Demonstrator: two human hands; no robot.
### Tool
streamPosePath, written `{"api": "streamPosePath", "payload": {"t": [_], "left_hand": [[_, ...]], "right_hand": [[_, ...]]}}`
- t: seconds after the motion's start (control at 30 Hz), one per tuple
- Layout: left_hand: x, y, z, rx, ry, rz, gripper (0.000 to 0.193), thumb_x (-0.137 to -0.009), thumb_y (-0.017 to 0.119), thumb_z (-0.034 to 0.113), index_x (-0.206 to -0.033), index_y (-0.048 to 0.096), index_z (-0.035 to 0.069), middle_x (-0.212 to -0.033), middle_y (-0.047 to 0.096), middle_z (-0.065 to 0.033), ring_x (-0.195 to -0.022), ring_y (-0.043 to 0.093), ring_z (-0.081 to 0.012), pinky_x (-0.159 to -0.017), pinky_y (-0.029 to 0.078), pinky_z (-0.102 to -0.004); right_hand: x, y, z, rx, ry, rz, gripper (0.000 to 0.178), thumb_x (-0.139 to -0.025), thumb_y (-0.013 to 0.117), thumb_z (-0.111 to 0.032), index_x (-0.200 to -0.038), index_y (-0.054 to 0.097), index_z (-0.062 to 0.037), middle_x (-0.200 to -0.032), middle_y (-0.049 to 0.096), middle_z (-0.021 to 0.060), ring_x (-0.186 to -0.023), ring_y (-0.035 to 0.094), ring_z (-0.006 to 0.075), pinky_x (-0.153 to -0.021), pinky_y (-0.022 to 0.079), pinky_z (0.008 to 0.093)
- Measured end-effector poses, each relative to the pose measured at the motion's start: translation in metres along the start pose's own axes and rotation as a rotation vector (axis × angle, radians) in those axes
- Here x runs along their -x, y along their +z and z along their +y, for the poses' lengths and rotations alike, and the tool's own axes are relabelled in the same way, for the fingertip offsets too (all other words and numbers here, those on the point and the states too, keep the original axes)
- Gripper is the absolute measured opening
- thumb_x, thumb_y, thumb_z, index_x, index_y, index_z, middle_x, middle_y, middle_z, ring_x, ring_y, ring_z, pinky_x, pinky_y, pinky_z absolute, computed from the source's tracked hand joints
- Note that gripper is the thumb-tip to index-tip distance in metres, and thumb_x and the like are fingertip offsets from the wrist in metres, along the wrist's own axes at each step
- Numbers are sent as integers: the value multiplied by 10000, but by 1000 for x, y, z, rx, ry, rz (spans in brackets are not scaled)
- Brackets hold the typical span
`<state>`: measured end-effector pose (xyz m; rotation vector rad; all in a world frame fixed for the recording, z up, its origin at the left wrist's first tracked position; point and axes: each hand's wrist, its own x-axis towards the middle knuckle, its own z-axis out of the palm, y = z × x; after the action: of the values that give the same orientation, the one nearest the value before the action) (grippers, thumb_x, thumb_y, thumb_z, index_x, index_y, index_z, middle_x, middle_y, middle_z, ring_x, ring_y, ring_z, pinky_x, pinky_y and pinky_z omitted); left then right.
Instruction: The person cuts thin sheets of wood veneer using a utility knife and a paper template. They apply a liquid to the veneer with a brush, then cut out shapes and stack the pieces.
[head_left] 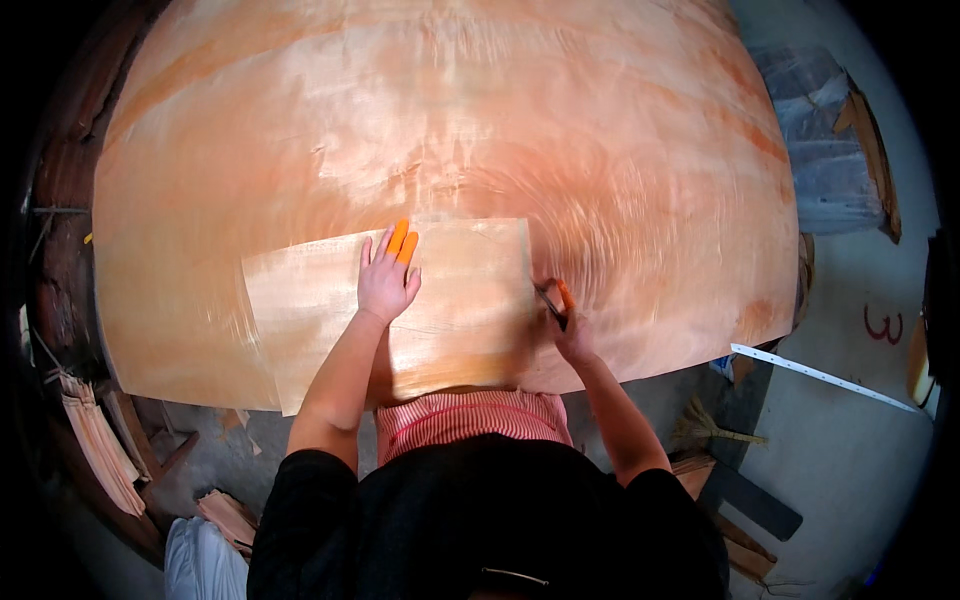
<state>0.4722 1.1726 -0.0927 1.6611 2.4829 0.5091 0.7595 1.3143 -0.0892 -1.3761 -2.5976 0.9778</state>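
Observation:
A smaller pale wood veneer piece [455, 300] lies on top of a large orange-tan veneer sheet [300, 120] that spreads over the work surface. My left hand [385, 285] rests spread on the smaller piece near its far edge, with orange finger covers on two fingers. At that piece's right edge, my right hand [574, 340] is closed round a slim dark knife-like tool [550, 304]. The tool's tip meets or hovers just beside the edge; I cannot tell which. An orange cover is on a finger of this hand too.
A white perforated strip [820, 377] juts out past the sheet's right corner. Plastic-wrapped material [820, 150] stands at the far right. On the floor are a straw brush [712, 427], a dark board [752, 500], and, at lower left, a white bag [203, 560] and veneer strips [100, 440].

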Motion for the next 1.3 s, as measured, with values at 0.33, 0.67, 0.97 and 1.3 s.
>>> {"api": "streamPosePath", "payload": {"t": [0.33, 0.67, 0.97, 1.3], "left_hand": [[1, 2, -1, -57, 20, 14, 482, -704, 485, 208, -1158, 375, 90, -1257, 287, -84, -1162, 260, -229, -944, 166, -455], [4, -1, -3, 59, -124, 211, 698, -602, 608, 262, -1171, 286, 17, -1244, 264, -146, -1133, 274, -271, -938, 172, -467], [13, -49, -25, -23, -84, 170, 723, -560, 662, 352, -1128, 354, 29, -1031, 437, -141, -994, 400, -266, -947, 176, -449], [-14, -163, -84, -217, 179, 28, 92, -591, 616, 138, -601, 560, 66, -645, 527, -69, -628, 512, -236, -647, 385, -350]], "right_hand": [[-107, 11, -37, -237, 296, 83, 263, -733, 549, -243, -816, 512, 4, -622, 525, 147, -562, 526, 217, -528, 404, 314], [-49, -18, -87, -358, -78, 177, 136, -693, 591, -97, -777, 509, -29, -582, 475, 37, -517, 451, 113, -474, 365, 244], [44, -34, -142, -300, -559, -25, 305, -610, 563, 8, -908, 513, -36, -808, 498, 99, -727, 524, 217, -629, 415, 300], [90, -53, -76, -667, -511, 512, 273, -673, 524, 73, -918, 464, -33, -825, 484, 47, -738, 489, 134, -666, 404, 255]]}}
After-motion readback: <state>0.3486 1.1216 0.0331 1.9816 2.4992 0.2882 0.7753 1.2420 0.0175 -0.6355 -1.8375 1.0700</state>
